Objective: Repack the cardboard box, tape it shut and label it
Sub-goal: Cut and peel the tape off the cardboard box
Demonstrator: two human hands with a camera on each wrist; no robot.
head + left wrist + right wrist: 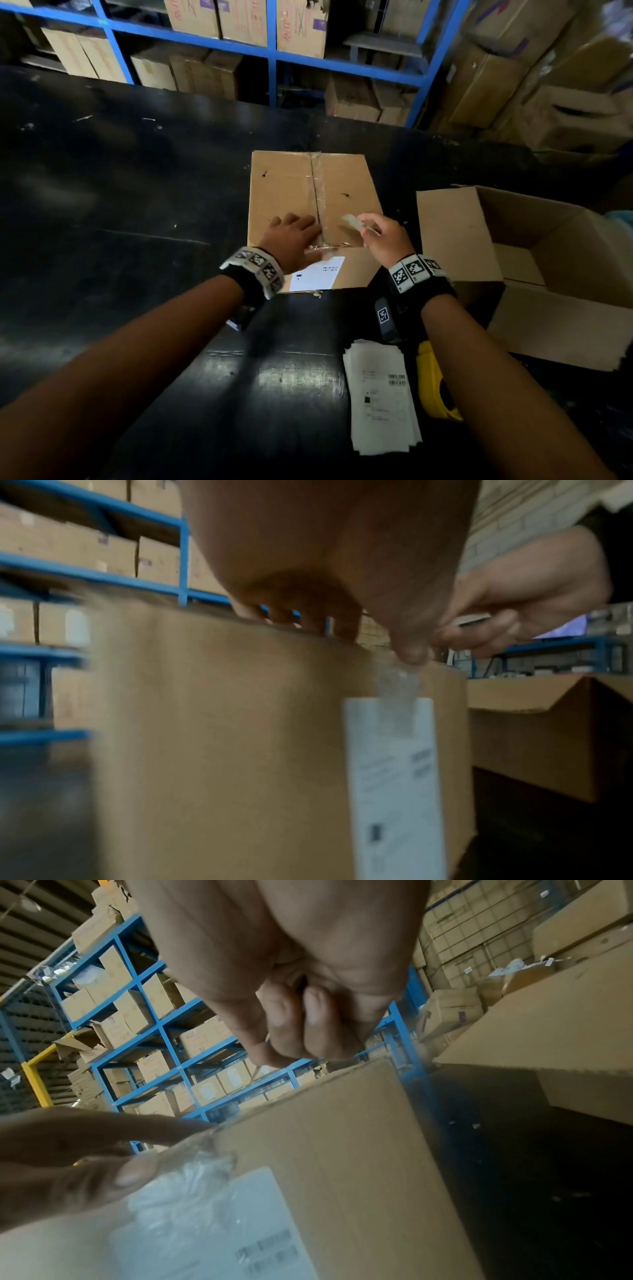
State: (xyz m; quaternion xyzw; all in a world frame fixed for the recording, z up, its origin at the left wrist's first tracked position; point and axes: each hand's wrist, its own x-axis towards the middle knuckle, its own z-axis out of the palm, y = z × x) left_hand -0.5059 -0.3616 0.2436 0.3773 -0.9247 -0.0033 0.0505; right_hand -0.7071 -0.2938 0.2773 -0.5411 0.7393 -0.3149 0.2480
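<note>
Both wrist views are blurred, and what the right hand (383, 236) pinches, a small pale flat piece (354, 222), is hard to identify. On the black glossy table (137, 212) before blue shelving (272, 54), the closed brown cardboard box (291, 185) sits mid-surface. The left hand (294, 240) lies with fingers spread on its near edge, above a white paper label (318, 274) under crinkled clear tape (397, 693).

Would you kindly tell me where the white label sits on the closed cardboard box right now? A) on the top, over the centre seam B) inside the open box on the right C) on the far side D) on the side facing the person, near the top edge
D: the white label lies on the closed cardboard box's near side, just below the left hand.
</note>
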